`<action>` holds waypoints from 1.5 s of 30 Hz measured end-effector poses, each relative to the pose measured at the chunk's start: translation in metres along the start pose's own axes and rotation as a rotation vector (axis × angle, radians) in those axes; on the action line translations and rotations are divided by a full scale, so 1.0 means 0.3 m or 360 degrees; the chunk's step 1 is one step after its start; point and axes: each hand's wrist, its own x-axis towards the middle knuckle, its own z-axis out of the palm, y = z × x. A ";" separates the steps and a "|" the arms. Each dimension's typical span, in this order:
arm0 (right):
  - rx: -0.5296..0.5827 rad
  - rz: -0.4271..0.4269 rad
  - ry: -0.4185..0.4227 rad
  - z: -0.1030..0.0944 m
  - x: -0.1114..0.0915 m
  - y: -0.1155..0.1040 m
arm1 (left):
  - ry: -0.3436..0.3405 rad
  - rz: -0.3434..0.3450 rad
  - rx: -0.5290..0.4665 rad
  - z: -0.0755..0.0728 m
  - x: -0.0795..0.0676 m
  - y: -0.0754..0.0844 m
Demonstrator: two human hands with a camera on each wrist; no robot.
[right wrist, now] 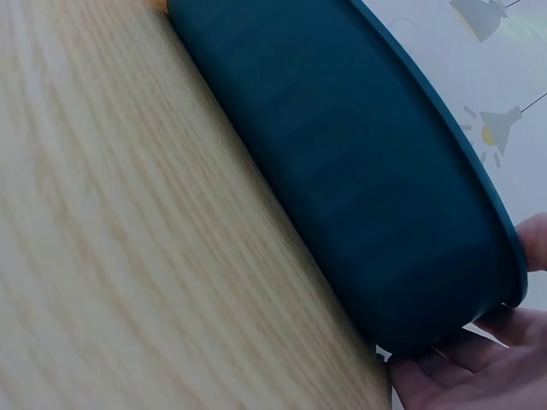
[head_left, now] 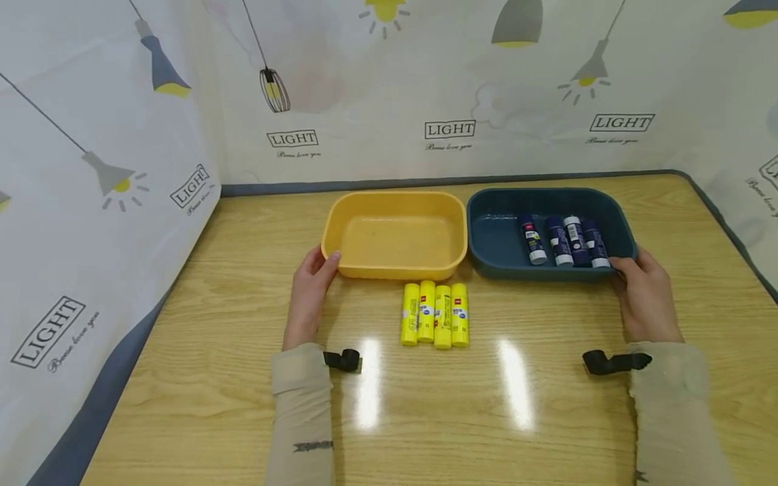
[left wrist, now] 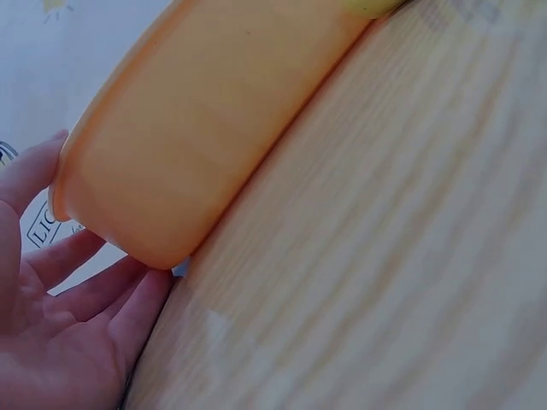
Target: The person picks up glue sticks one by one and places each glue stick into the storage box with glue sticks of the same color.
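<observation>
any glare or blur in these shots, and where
Head view: two white glare streaks on the wooden tabletop, fairly crisp yellow glue sticks; left wrist view: dim, soft wood grain beside the yellow tray; right wrist view: grain blurred too, dark blue tray showing little detail.

The left hand (head_left: 308,297) grips the shallow, upright yellow tray (head_left: 389,268) at its near left corner; the right hand (head_left: 650,300) grips a matching blue tray (head_left: 516,272) at its near right corner. Four white-ended navy sticks (head_left: 559,239) lie in the blue tray, left of the right grip; four yellow sticks (head_left: 442,316) lie side by side between the hands.
</observation>
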 end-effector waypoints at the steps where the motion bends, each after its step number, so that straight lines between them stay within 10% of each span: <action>1: -0.0013 0.0007 0.0007 0.000 0.001 0.000 | -0.0006 -0.0010 0.0015 0.001 -0.006 0.009; 14: 0.0028 0.0024 0.0009 0.000 0.000 0.001 | 0.0220 0.0211 -0.0126 -0.018 -0.040 0.085; 21: 0.0031 0.0036 0.0036 0.002 0.006 0.000 | 0.0398 0.0316 0.0088 -0.038 -0.040 0.116; 40: -0.0047 0.0072 0.0059 0.007 0.004 -0.011 | -0.0176 0.0594 0.0858 0.086 -0.168 0.267; 45: -0.0123 0.0108 0.0040 0.001 0.005 -0.008 | -0.0471 0.0509 0.1176 0.132 -0.200 0.279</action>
